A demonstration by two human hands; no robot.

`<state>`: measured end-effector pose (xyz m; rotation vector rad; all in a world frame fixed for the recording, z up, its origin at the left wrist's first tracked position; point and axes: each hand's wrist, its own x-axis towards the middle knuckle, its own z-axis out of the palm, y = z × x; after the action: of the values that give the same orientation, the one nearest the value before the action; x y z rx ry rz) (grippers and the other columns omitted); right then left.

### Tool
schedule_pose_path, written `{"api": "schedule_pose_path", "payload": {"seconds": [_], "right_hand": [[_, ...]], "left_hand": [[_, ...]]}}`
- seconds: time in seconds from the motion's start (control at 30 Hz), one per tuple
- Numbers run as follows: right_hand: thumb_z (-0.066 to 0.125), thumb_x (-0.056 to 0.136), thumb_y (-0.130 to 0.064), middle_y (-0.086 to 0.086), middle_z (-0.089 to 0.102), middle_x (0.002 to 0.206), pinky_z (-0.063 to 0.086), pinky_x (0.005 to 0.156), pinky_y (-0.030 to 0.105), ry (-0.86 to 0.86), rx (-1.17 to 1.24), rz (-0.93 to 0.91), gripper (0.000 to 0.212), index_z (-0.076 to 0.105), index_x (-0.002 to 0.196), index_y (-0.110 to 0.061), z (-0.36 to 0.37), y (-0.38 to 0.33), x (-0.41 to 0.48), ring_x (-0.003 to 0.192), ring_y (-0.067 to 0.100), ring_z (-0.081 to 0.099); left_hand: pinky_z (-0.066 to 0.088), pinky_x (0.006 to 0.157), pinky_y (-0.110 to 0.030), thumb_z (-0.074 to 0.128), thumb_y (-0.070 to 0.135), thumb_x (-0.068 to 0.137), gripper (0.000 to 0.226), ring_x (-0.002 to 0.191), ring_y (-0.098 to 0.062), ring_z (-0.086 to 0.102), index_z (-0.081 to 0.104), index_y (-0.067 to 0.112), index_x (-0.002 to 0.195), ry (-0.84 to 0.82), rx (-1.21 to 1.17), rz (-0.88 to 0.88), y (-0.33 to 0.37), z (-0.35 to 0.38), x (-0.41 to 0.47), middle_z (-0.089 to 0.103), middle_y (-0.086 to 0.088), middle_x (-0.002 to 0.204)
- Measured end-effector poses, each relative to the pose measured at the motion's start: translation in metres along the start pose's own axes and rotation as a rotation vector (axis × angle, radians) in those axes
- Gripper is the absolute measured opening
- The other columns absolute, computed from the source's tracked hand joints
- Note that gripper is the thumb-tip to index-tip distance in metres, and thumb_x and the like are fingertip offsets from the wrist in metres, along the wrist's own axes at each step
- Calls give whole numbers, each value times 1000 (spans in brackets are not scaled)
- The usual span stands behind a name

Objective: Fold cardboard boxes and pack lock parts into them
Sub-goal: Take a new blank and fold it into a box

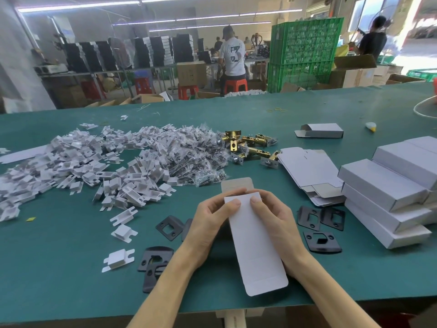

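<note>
**Step in hand (my judgement):** I am opening a flat cardboard box [256, 247] into a sleeve before any lock parts go in. The box is at lower centre of the frame, held over the green table [59, 268]. Its long axis runs away from me, and the far flap [236, 184] shows beyond my thumbs.

**Recommendation:**
- Press the two long edges toward each other evenly, so the sleeve squares up along its creases and not across a panel.
- Keep the thumbs clear of the flap line so the far flap can tuck freely.
- Close one end before loading.

**Left hand [210, 221]:** It is curled round the box's left edge, with the thumb flat on the top face near the far end. The fingers are underneath and out of sight.

**Right hand [279, 218]:** It holds the right edge the same way, thumb on top. Both hands grasp the box and nothing else.

**Parts noted:**
- Black strike plates [321, 241] lie right of centre.
- Brass latches [248, 144] lie at upper centre.
- Flat blanks [305, 171] and finished boxes [387, 192] are at right.
</note>
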<state>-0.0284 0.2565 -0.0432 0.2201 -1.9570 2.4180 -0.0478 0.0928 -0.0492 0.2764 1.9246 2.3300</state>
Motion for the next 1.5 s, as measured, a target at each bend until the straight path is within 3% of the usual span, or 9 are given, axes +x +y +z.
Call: {"api": "schedule_pose_path", "payload": {"seconds": [0.4, 0.63, 0.73, 0.83, 1.0, 1.1, 1.17, 1.27, 1.5], "right_hand": [[72, 85, -42, 12, 77, 102, 61, 62, 39, -21, 80, 107, 52, 47, 125, -20, 0, 1, 1, 80, 28, 75], [71, 86, -41, 7, 77, 109, 56, 69, 27, -197, -5, 142, 48, 58, 128, -21, 2, 0, 1, 89, 22, 74], [72, 85, -40, 3, 77, 106, 54, 68, 23, -183, -26, 142, 46, 62, 126, -23, 2, 1, 1, 87, 18, 72], [74, 83, -39, 7, 78, 105, 54, 66, 25, -134, -26, 134, 45, 63, 122, -21, 1, 2, 2, 85, 19, 72], [75, 81, -40, 11, 78, 100, 55, 64, 27, -90, -31, 135, 47, 62, 119, -16, -1, 4, 3, 80, 22, 73], [75, 80, -39, 11, 78, 100, 54, 62, 27, -82, -33, 136, 46, 63, 118, -16, 0, 5, 3, 78, 20, 72], [75, 80, -39, 10, 78, 101, 55, 65, 30, -82, -37, 129, 46, 64, 118, -16, 0, 6, 3, 80, 22, 72], [76, 81, -38, 10, 77, 104, 55, 73, 38, -79, -41, 114, 43, 65, 117, -17, -1, 7, 3, 86, 27, 73], [87, 72, -40, 0, 75, 110, 58, 78, 37, 67, -28, 84, 46, 71, 112, -23, 0, 9, 6, 98, 24, 72]], "left_hand": [[53, 101, -51, 67, 26, 95, 46, 110, -26, 67, 64, 37, 140, -21, 21, 128, 2, 0, 1, 73, -9, 129], [56, 85, -42, 71, 35, 89, 46, 94, -17, 65, 66, 45, 134, 369, -145, 224, 0, -11, 8, 76, 2, 111], [53, 94, -50, 73, 36, 92, 63, 94, -17, 65, 49, 56, 146, 463, -119, 281, -3, -16, 11, 75, 2, 110], [56, 90, -39, 76, 34, 93, 80, 95, -14, 70, 32, 48, 158, 480, -84, 302, -5, -18, 11, 78, 5, 105], [56, 84, -27, 72, 20, 97, 22, 103, -13, 67, 77, 27, 117, 433, -11, 336, -3, -14, 10, 76, 1, 120], [54, 78, -25, 71, 18, 96, 18, 92, -8, 64, 82, 30, 104, 443, -15, 303, -2, -12, 10, 78, 5, 108], [54, 76, -26, 75, 32, 93, 11, 88, -10, 64, 82, 30, 101, 458, -48, 293, -2, -12, 10, 78, 7, 98], [52, 85, -36, 69, 54, 93, 30, 93, -14, 69, 82, 28, 102, 473, -71, 275, -1, -11, 9, 79, 4, 104], [53, 83, -35, 72, 37, 94, 10, 90, -9, 67, 78, 33, 100, 539, -57, 309, -5, -16, 12, 78, 4, 102]]}}
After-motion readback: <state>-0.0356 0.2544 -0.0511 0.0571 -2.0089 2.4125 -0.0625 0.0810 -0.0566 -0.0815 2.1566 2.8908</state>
